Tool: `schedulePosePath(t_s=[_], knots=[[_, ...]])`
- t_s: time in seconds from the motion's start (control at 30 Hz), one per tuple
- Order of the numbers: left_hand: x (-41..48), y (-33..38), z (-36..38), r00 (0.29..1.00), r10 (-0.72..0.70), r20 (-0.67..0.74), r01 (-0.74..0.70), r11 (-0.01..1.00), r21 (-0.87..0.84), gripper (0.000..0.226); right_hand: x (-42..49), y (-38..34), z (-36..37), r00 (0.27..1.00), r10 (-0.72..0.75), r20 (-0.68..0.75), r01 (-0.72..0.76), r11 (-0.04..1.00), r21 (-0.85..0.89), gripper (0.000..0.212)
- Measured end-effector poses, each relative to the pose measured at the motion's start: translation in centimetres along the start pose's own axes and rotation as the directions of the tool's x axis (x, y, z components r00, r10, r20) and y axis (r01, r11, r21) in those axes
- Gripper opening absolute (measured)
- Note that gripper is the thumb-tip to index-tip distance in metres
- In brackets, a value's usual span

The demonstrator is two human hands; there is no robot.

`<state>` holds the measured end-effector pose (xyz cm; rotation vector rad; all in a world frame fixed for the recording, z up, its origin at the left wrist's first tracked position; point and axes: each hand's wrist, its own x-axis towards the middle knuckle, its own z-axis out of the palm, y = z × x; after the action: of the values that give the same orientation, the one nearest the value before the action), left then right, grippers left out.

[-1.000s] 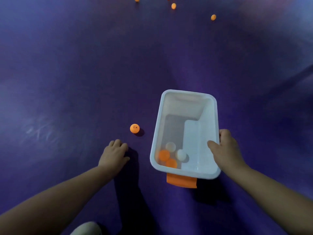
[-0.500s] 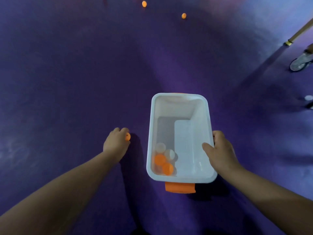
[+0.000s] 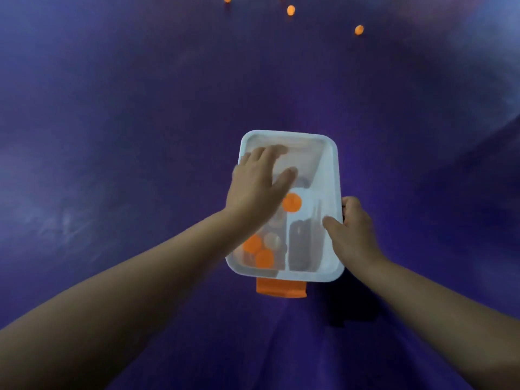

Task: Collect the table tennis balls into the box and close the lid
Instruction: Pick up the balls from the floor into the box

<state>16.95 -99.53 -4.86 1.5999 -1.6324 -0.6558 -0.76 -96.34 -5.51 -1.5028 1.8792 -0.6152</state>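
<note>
A white plastic box [image 3: 332,170] with an orange latch [image 3: 280,288] on its near end sits on the purple floor. My left hand [image 3: 257,182] hovers over the box's opening with its fingers spread and straight. Just below its thumb an orange ball [image 3: 291,202] is inside the box. Two more orange balls [image 3: 258,251] and some pale balls [image 3: 272,240] lie in the near left corner. My right hand [image 3: 350,229] grips the box's right rim, thumb inside the wall.
Several orange balls [image 3: 358,30] lie scattered on the purple floor [image 3: 112,122] far ahead, near the top of the view. No lid is in sight.
My left hand picked the orange ball off the floor beside the box, moved over the opening and spread its fingers; the ball is now inside the box. My right hand kept its grip.
</note>
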Motion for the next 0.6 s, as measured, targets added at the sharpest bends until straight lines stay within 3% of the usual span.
schedulePosePath(t_s=[0.07,0.23,0.37,0.6], knots=[[1.3,-0.1,-1.3,0.995,-0.013,-0.098,0.023,0.995,0.093,0.03,1.5,-1.0,0.2,0.999,-0.028,0.036,0.027,0.999,0.016,0.016],[3.7,2.5,-3.9,0.975,-0.153,-0.159,0.19,0.948,0.256,0.034,3.6,-4.4,-2.6,0.994,-0.079,0.075,0.078,0.997,0.019,0.018],[3.4,7.0,-7.1,0.967,-0.217,-0.136,0.253,0.892,0.375,0.042,3.0,-8.8,-6.9,0.991,-0.074,0.109,0.072,0.997,0.021,0.017],[0.0,17.9,-17.3,0.925,-0.357,-0.131,0.379,0.833,0.403,0.049,-1.8,-20.7,-16.3,0.975,-0.053,0.215,0.057,0.998,-0.009,0.015]])
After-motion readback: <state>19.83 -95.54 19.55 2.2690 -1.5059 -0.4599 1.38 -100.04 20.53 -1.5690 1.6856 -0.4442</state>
